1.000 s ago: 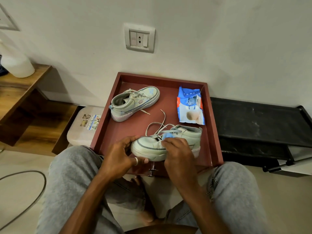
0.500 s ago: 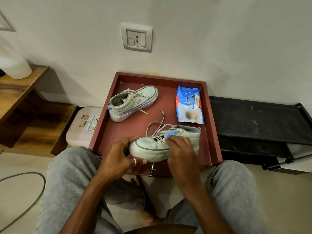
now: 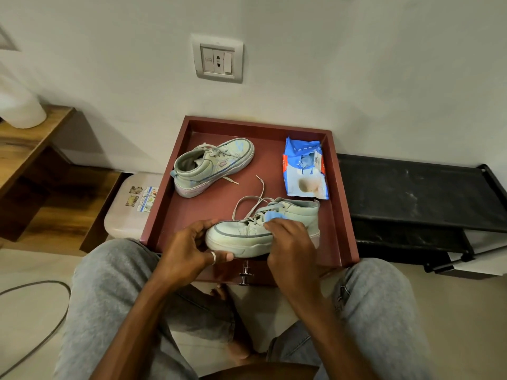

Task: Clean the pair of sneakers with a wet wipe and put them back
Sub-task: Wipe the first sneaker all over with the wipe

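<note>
On tray (image 3: 341, 201) — far sneaker (image 3: 214, 167), wipes pack (image 3: 304, 171).

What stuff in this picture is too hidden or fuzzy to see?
All in the head view:
- blue wipe: mostly covered by the right hand.
- near sneaker, its sole: faces down, hidden.
- white container: cut off by the left edge, blurred.
- wipes pack, its print: too small to read.

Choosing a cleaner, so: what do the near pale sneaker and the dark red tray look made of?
The near pale mint sneaker looks like smooth, matte leather or imitation, with stitched panels. The dark red square tray looks like painted wood: flat boards, faint sheen.
</note>
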The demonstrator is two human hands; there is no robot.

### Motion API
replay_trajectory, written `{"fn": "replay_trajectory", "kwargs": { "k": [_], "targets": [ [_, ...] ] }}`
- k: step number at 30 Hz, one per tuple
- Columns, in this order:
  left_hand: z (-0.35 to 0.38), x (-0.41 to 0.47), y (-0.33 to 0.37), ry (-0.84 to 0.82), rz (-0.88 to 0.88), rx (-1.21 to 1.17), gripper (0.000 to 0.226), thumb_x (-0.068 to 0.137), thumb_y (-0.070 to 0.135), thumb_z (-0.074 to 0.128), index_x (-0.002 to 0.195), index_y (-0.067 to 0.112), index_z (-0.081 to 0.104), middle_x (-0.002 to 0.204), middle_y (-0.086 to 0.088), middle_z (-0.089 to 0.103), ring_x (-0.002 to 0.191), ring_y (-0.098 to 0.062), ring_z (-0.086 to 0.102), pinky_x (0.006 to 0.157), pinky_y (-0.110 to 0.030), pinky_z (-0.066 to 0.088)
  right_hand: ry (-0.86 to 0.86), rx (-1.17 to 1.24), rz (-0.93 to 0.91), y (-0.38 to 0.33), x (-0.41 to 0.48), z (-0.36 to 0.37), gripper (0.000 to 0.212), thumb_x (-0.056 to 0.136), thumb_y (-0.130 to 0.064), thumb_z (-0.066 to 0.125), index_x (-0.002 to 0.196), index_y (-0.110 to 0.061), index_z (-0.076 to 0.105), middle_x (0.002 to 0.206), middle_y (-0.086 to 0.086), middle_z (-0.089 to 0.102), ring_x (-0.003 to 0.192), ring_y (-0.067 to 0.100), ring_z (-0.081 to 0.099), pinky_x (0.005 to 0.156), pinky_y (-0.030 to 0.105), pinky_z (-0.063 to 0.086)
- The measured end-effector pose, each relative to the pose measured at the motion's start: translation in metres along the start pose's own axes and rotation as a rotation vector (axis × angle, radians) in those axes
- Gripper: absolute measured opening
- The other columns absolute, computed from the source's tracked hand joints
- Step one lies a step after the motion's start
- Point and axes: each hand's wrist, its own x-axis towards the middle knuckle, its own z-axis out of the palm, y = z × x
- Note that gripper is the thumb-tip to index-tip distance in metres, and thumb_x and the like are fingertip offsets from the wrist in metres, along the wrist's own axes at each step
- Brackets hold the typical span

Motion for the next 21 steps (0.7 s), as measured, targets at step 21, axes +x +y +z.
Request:
{"fn": "replay_trajectory", "kwargs": {
  "k": [21],
  "targets": [
    [0.004, 0.002, -0.001, 0.013, 0.027, -0.073, 0.099, 0.066, -0.025, 0.08, 0.14, 0.027, 0.04, 0.135, 0.013, 0.059, 0.123, 0.004, 0.06, 0.087, -0.011, 0.053, -0.217, 0.03, -0.194, -0.043, 0.0, -0.001, 0.035, 0.081, 0.0, 0.06, 0.112, -0.01, 0.071, 0.114, 0.002, 0.067, 0.1, 0.022, 0.056, 0.084, 0.033, 0.052]
  ]
}}
